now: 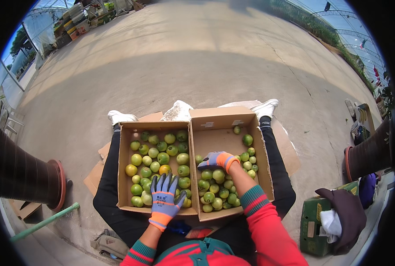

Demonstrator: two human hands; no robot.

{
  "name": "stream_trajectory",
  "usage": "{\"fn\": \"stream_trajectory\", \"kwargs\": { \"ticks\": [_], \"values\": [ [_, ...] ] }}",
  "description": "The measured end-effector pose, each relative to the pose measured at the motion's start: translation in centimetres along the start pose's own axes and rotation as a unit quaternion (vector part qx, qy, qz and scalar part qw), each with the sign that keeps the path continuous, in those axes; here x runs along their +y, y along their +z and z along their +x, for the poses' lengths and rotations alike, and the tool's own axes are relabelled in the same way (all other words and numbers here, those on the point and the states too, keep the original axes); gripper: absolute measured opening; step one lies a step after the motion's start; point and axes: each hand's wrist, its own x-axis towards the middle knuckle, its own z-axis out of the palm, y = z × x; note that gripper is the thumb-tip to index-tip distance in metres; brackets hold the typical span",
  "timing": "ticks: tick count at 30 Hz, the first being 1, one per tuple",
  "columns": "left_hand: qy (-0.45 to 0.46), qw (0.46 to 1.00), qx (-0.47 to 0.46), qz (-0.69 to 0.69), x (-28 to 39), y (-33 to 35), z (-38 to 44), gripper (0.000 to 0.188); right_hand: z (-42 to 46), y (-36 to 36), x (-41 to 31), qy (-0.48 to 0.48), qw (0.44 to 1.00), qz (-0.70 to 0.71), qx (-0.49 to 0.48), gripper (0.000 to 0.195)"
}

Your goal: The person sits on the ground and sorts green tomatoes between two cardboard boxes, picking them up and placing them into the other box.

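Note:
Two open cardboard boxes stand side by side between my outstretched legs. In the left box [120, 166], green tomatoes [163, 158] lie spread out, with an orange-tinged tomato [165, 169] among them. My left hand [166, 199], in a grey-blue and orange work glove, rests palm down with spread fingers on tomatoes at this box's near side. My right hand [219, 161], gloved alike, reaches into the right box [265, 166], above green tomatoes [218, 175] heaped at its near end. Its fingertips point left, near a small tomato [199, 159] by the dividing wall; whether it holds anything is hidden.
Flattened cardboard [285, 146] lies under the boxes. A white chunk [177, 111] sits beyond them. Large dark pots [27, 169] flank me, with a green pole [46, 222] at left. A green box [312, 222] with clothing stands at right, a grey bag [110, 245] at lower left.

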Motion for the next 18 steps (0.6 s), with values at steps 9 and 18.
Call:
{"fn": "stream_trajectory", "kwargs": {
  "ticks": [9,18],
  "values": [
    [0.003,1.0,-0.008,-0.002,-0.1,0.2,-0.1,0.063,-9.5,0.4,0.3,-0.13,0.983,0.064,0.113,0.068],
    [0.013,1.0,-0.011,0.0,0.0,0.4,0.0,0.06,1.2,-2.9,11.2,0.219,0.892,-0.126,0.376,0.083]
  ]
}}
